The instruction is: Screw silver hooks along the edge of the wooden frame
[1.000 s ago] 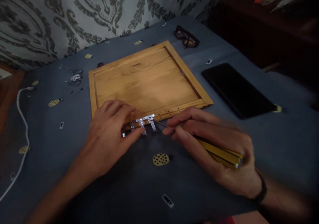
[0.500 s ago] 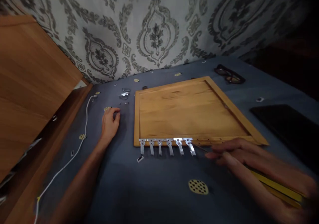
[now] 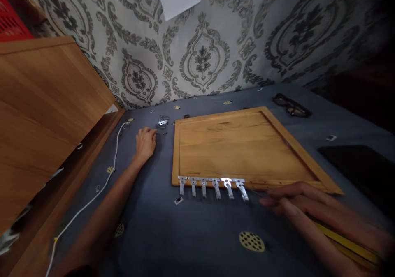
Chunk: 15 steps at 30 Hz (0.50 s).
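My right hand (image 3: 304, 209) is closed around a screwdriver with a yellow handle (image 3: 345, 242). Its thin shaft points left, toward the near edge of a framed wooden board (image 3: 222, 145). Along that edge several silver metal hooks (image 3: 217, 188) sit in a row, their lower ends hanging over the cloth. My left hand (image 3: 145, 144) rests on the cloth left of the board, fingers loosely bent and apart. Its fingertips are beside a tiny dark piece, perhaps a screw (image 3: 164, 133), and a small group of loose metal pieces (image 3: 162, 123).
A white cable (image 3: 103, 184) runs down the left side beside a wooden cabinet (image 3: 46, 116). Glasses (image 3: 291, 105) lie behind the board at right, and a dark flat object (image 3: 358, 166) lies at far right. A patterned curtain or wall (image 3: 203, 59) stands behind.
My left hand has moved forward, nearer the loose metal pieces. The view has tilted up slightly, so everything sits lower and farther right. The screwdriver stays in my right hand.
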Available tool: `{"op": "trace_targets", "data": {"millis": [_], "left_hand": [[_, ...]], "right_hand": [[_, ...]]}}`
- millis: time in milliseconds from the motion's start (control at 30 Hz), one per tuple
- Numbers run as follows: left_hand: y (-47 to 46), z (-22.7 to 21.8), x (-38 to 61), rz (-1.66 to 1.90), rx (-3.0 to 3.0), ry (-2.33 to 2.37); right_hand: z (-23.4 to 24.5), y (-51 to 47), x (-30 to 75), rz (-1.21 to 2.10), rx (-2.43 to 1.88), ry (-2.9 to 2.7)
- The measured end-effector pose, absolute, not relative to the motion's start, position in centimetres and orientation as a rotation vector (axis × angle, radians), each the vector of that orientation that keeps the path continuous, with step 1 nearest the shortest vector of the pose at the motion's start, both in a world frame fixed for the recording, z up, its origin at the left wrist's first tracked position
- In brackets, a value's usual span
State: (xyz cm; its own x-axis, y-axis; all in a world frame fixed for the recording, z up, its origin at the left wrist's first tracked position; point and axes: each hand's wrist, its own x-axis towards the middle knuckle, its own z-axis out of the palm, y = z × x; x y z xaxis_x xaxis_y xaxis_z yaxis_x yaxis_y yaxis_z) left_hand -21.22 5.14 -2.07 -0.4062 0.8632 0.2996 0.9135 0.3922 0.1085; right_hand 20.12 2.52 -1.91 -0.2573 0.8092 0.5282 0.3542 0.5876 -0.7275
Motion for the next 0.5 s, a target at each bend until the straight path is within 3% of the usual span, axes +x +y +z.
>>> {"op": "trace_targets", "data": {"millis": [500], "left_hand": [[6.1,-2.4,-22.4,-0.285,-1.542,-2.504]], "right_hand": [[0.4,2.1,19.5,0.573,-0.778,-1.892]]}}
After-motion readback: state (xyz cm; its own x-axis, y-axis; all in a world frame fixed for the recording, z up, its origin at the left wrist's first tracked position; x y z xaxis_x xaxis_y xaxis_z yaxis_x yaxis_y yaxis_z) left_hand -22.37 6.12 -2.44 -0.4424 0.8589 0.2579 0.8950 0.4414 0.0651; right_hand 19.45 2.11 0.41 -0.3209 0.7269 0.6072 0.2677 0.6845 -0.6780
